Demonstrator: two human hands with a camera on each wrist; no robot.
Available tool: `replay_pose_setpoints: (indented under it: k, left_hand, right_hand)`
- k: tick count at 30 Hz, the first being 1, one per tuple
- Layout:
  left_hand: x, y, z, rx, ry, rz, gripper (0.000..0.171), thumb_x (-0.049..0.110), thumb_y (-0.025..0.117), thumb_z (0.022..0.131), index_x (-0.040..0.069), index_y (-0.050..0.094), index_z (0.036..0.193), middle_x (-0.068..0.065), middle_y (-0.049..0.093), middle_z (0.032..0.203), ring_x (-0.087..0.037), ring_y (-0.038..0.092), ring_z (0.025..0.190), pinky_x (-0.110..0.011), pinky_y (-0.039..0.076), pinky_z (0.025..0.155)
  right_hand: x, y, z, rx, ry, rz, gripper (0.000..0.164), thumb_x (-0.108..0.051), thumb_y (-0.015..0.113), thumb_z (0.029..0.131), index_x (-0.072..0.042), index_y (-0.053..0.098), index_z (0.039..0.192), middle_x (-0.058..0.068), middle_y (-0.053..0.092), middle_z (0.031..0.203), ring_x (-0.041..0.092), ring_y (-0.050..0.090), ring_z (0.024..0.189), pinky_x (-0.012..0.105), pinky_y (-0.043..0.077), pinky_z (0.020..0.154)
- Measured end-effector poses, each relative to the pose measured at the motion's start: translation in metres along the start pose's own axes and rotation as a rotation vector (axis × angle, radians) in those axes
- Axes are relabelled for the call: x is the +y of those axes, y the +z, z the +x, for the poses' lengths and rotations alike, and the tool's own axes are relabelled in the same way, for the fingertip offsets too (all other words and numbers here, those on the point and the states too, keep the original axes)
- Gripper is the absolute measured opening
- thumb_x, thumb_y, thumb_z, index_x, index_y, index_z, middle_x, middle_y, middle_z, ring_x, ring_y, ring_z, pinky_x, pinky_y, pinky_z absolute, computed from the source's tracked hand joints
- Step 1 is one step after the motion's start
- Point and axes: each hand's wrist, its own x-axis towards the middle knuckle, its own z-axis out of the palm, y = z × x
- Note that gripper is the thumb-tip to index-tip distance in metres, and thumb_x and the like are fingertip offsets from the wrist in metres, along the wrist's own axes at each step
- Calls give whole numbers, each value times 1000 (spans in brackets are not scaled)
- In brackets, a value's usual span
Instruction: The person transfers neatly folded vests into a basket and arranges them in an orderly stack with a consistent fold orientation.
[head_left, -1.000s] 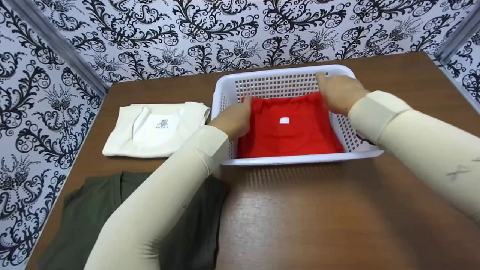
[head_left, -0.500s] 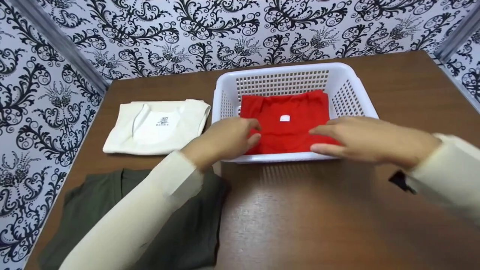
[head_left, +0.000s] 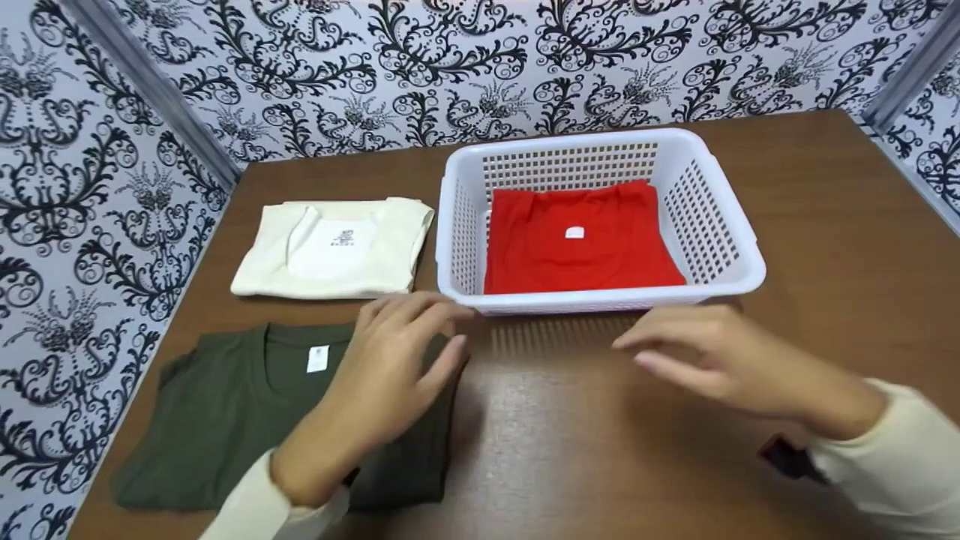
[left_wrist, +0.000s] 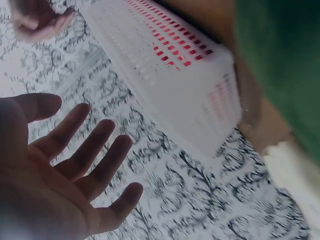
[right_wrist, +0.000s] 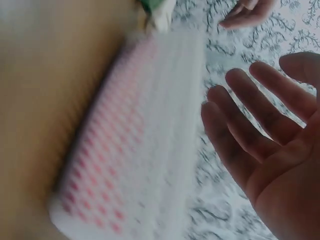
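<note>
A folded red shirt (head_left: 592, 255) with a small white label lies inside the white plastic basket (head_left: 600, 301). My left hand (head_left: 394, 367) hovers over the right part of a folded dark green shirt (head_left: 225, 420), fingers loosely bent and holding nothing. In the left wrist view that hand (left_wrist: 75, 170) has its fingers spread, with the basket (left_wrist: 165, 100) beyond. My right hand (head_left: 712, 360) is in the air before the basket's front right corner, also holding nothing. The right wrist view shows the same hand (right_wrist: 270, 135) with fingers extended beside the blurred basket (right_wrist: 170, 150).
A folded cream shirt (head_left: 337, 247) lies left of the basket, behind the green shirt. All of these stand on a brown wooden table (head_left: 555, 435). A wall with black floral patterns (head_left: 495, 75) rises behind the table and along its left side.
Both hands have left the red shirt and come back out of the basket toward the person. The left moved over the green shirt, the right to the table's front. The red shirt stays in the basket.
</note>
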Motion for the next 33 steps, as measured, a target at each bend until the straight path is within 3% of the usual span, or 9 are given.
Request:
replay_pose_setpoints:
  k: [3, 9, 13, 18, 27, 33]
  left_hand:
    - [-9, 2, -23, -27, -68, 16, 24, 23, 70, 93, 24, 70, 117, 6, 68, 114, -20, 63, 111, -47, 47, 94]
    - [-39, 11, -55, -216, -201, 222, 35, 16, 81, 83, 15, 71, 117, -8, 69, 113, -30, 67, 99, -49, 57, 72]
    - [-51, 16, -73, -323, -265, 269, 40, 16, 85, 79, 13, 71, 116, -11, 69, 112, -31, 68, 94, -48, 58, 65]
    - [-54, 19, -85, -338, -239, 303, 38, 18, 86, 77, 11, 74, 112, -13, 72, 110, -31, 70, 89, -47, 59, 64]
    - [-43, 21, -80, -334, -161, 359, 32, 16, 89, 71, 11, 77, 101, -12, 73, 91, -29, 70, 73, -45, 57, 59]
    - [-24, 33, -76, -304, -59, 380, 28, 21, 89, 69, 13, 77, 93, -8, 71, 82, -27, 68, 68, -43, 56, 55]
  right_hand:
    - [-3, 20, -3, -73, 14, 55, 35, 0, 72, 86, -17, 71, 116, -4, 72, 104, 9, 67, 94, 10, 45, 92]
    - [-5, 41, -7, -223, 87, 109, 23, -8, 67, 94, -16, 71, 115, -3, 72, 103, 9, 69, 92, 26, 57, 81]
    - [-7, 48, -10, -271, 130, 104, 19, -10, 67, 95, -13, 71, 113, -1, 73, 102, 6, 67, 90, 31, 59, 76]
    - [-11, 51, -17, -317, 180, 94, 19, -11, 66, 96, -14, 71, 114, -4, 73, 105, 4, 66, 91, 30, 57, 79]
    - [-12, 48, -30, -326, 185, 113, 20, -18, 60, 100, -17, 69, 118, -7, 73, 108, 7, 68, 96, 31, 56, 84]
    - [-12, 45, -29, -343, 284, 103, 20, -22, 60, 101, -17, 69, 118, -9, 72, 107, 4, 66, 96, 33, 56, 85]
